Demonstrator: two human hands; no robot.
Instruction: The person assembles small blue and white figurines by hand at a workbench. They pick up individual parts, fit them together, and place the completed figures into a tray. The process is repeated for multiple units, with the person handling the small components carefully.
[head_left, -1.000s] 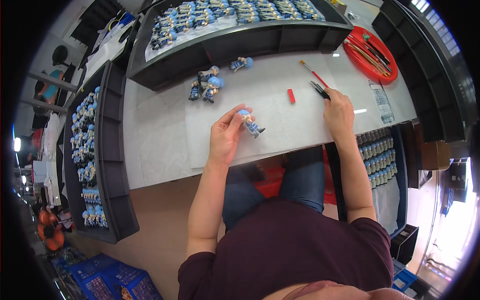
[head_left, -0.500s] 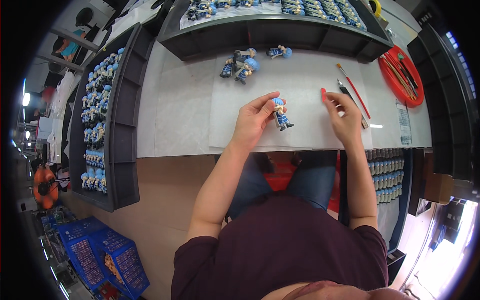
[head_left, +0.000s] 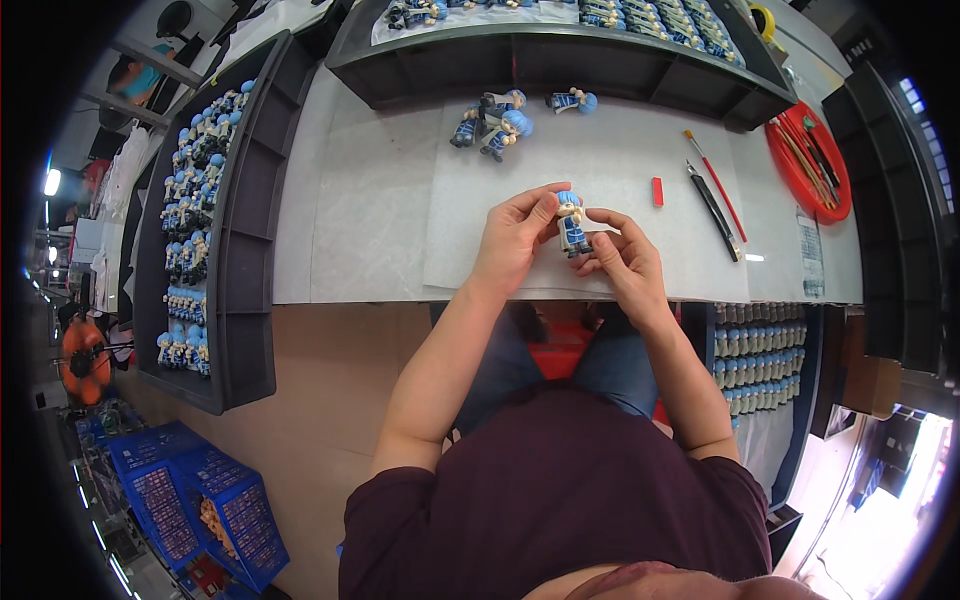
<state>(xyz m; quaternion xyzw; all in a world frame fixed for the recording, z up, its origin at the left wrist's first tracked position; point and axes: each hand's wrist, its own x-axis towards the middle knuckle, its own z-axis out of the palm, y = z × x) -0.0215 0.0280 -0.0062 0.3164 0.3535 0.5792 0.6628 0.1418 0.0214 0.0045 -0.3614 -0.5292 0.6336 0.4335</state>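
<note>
On my remote feed I record the doll (head_left: 573, 228) immediately right of the left hand (head_left: 512, 240), which pinches it near the head, long axis running headfirst away from me, with the right hand (head_left: 634, 268) half-curled beside its legs, contact unconfirmed.

White glare (head_left: 905, 500) lower right, dark rim (head_left: 22, 300)

Fan (head_left: 86, 362): orange, at the left
Crates (head_left: 238, 508): blue, near left
Tape (head_left: 768, 23): yellow, far right
Box (head_left: 870, 388): brown, right
</note>
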